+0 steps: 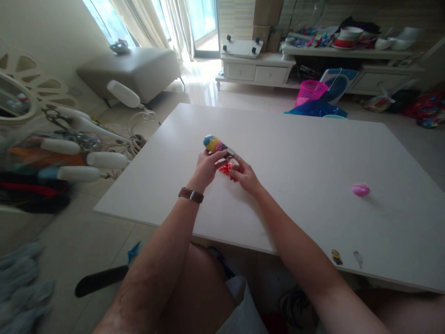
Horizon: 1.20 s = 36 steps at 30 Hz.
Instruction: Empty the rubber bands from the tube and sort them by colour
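A tube-shaped packet [212, 143] with blue, yellow, pink and dark bands is held tilted over the white table [295, 148]. My left hand [207, 168], with a brown watch strap on its wrist, is closed around the packet's middle. Curled at the packet's lower right end, my right hand [246, 175] has its fingertips against that end. A cluster of small red pieces [226, 169] shows between and below the hands; whether it is held or lies on the table, I cannot tell.
A shiny pink object [360, 189] lies on the table's right side. Two small stickers [336, 257] are near the front edge. Beyond the table stand a pink basket [311, 92] and a white cabinet [255, 72]. White padded arms of a stand [107, 160] are at left.
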Each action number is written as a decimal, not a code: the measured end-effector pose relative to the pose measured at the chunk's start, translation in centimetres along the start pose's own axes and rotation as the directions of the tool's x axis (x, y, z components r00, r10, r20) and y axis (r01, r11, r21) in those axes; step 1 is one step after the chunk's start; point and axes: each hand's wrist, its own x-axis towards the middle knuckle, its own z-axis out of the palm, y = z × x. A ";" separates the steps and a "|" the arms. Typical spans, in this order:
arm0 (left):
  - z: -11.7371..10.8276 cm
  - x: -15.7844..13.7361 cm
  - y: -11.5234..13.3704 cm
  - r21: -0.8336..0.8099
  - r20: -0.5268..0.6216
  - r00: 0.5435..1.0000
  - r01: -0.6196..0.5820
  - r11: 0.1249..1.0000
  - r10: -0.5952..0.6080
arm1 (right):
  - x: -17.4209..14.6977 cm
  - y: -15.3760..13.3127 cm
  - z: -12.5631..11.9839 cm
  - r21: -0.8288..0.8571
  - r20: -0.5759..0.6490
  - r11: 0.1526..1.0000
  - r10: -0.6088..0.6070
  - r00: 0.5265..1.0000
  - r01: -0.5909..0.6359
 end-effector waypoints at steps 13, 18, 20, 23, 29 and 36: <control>0.1 0.4 -0.1 -0.012 -0.090 0.995 -0.044 0.999 0.043 | 0.0 0.0 0.1 0.062 -0.049 0.998 0.005 0.999 -0.002; 0.1 0.2 -0.2 0.021 -0.049 0.998 -0.040 0.999 0.041 | 0.0 0.0 0.2 0.056 0.037 0.998 -0.007 0.999 0.005; -0.1 0.4 -0.2 0.016 -0.071 0.995 -0.066 0.998 0.067 | 0.0 -0.1 0.1 0.026 0.021 1.000 -0.006 1.000 0.005; -0.3 0.6 0.0 0.001 -0.121 0.988 -0.096 0.995 0.095 | -0.1 -0.1 -0.2 0.005 -0.019 1.000 -0.015 1.000 0.015; 0.1 0.3 0.1 0.023 -0.095 0.994 -0.045 0.999 0.047 | 0.2 0.4 0.1 0.024 -0.014 0.999 -0.026 1.000 0.027; 0.2 0.1 -0.1 0.035 -0.071 0.997 -0.026 0.999 0.028 | 0.3 0.6 0.2 0.028 0.069 0.999 -0.036 0.997 0.034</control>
